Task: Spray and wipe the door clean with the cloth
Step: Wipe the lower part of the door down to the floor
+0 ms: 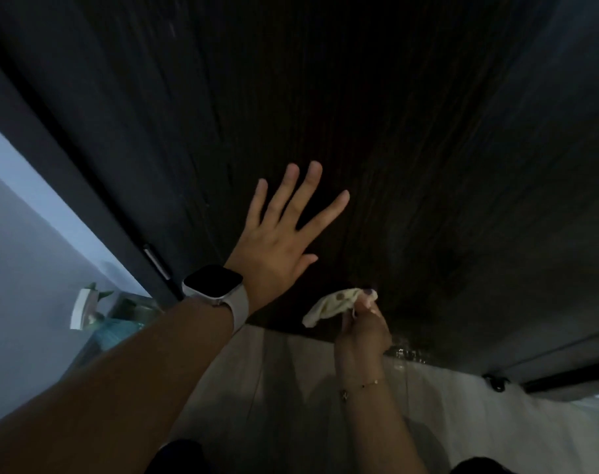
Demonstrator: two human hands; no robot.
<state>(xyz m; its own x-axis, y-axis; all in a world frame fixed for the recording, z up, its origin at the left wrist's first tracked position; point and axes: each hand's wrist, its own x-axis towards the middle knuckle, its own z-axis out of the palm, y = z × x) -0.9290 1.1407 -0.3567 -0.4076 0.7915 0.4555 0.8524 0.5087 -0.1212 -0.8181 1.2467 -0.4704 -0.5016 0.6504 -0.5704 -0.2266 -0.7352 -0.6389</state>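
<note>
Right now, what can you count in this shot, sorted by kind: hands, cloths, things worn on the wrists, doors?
Hands: 2, left hand spread flat on the door, right hand gripping the cloth
Cloths: 1, pale spotted cloth
Wrist wear: 2, watch and bracelet
Doors: 1, dark door
Total: 6

Door dark wood-grain; cloth cream, brown-dotted; watch white.
</note>
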